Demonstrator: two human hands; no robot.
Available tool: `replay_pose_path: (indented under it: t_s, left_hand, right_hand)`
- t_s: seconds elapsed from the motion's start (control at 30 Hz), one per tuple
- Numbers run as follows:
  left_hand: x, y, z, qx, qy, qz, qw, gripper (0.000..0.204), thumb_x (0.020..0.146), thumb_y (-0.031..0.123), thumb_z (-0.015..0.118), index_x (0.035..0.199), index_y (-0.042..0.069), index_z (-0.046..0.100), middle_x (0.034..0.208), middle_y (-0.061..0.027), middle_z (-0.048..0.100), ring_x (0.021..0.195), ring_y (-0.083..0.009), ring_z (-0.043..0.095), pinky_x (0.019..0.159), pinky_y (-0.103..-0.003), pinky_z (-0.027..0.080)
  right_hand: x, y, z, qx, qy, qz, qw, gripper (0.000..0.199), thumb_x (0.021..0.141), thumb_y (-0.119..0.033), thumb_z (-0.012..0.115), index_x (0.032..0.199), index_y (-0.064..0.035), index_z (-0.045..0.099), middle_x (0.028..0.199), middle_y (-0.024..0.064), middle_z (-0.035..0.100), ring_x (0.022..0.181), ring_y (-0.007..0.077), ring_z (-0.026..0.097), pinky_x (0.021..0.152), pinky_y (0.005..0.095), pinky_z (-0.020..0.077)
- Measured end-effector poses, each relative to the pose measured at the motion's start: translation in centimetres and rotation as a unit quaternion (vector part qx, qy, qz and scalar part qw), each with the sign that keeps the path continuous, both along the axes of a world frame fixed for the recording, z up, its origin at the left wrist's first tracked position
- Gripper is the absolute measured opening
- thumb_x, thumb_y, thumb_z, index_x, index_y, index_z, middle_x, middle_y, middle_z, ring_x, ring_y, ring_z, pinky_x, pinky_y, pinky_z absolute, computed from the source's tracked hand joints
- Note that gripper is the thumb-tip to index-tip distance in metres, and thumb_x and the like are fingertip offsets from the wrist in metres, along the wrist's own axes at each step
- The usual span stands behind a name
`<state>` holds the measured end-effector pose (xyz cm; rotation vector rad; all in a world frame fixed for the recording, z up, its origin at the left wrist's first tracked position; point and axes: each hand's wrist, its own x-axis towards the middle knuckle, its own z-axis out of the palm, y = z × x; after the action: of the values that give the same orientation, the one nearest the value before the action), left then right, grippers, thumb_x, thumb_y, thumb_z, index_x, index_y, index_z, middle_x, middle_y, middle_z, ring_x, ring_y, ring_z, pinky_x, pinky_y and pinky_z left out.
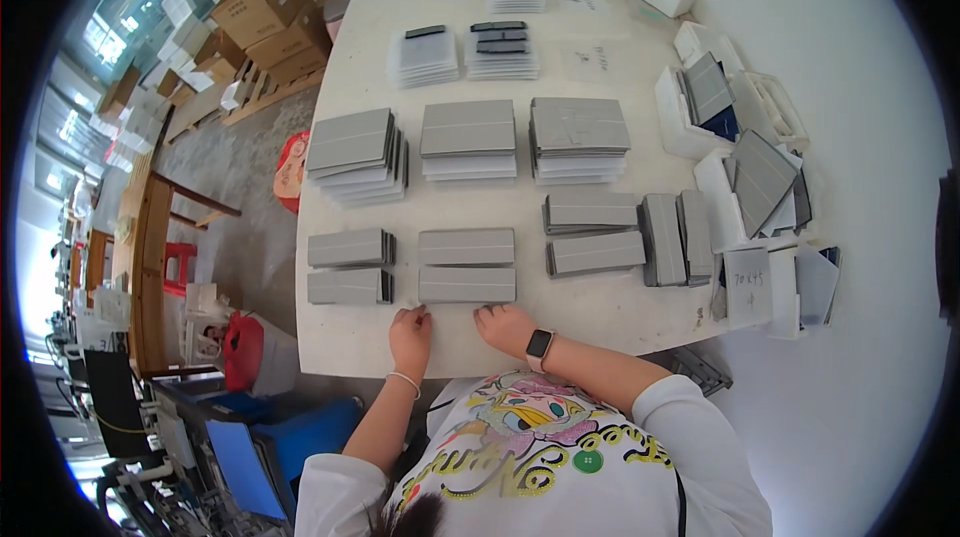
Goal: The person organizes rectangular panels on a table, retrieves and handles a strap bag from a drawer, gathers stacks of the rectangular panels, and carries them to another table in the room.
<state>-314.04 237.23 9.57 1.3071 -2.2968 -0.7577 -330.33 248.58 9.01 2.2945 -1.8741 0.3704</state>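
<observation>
Directly in front of me lies a stack of grey rectangular boards (467, 286), with a matching grey stack (466, 246) just behind it. At its near left corner is my left hand (409, 333), fingers curled and closed. My right hand (505, 328), also with curled fingers, rests on the table by the same stack's near edge, to the right. Whether either hand pinches anything small cannot be made out. To the left lie two more grey stacks (346, 287); to the right are further grey stacks (596, 254), some turned lengthwise.
Taller stacks of grey boards and clear sheets (468, 130) form a row farther back on the white table (360, 347). Beyond them stand clear sheets with dark strips (424, 62). White foam boxes (683, 127) holding boards line the right edge. Cartons (262, 12) stand on a pallet at left.
</observation>
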Motion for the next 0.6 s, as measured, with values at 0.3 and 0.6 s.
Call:
replay_pose_path:
  t_s: [0.3,0.6]
  left_hand:
    - [-0.7,0.2,0.0,0.006,0.021,-0.001,1.000,0.013,0.070,0.003,0.055,0.081,-0.001,0.060,0.069,-0.0138,0.052,0.060,-0.0279,0.052,0.056,-0.033,0.042]
    - [-2.8,-0.5,-0.6,-0.004,0.023,-0.004,1.000,0.013,0.070,0.003,0.055,0.081,-0.001,0.060,0.069,-0.0133,0.053,0.061,-0.0278,0.052,0.057,-0.034,0.042]
  right_hand:
    - [0.0,-0.3,0.2,0.007,0.030,-0.025,0.999,0.020,0.065,-0.015,0.050,0.082,-0.0057,0.057,0.068,0.0008,0.049,0.058,0.0131,0.051,0.052,0.0248,0.0386]
    - [-1.8,-1.1,0.4,0.026,0.017,-0.058,0.998,0.018,0.063,-0.015,0.051,0.078,-0.0060,0.057,0.069,0.0021,0.051,0.059,0.0149,0.052,0.053,0.0257,0.0406]
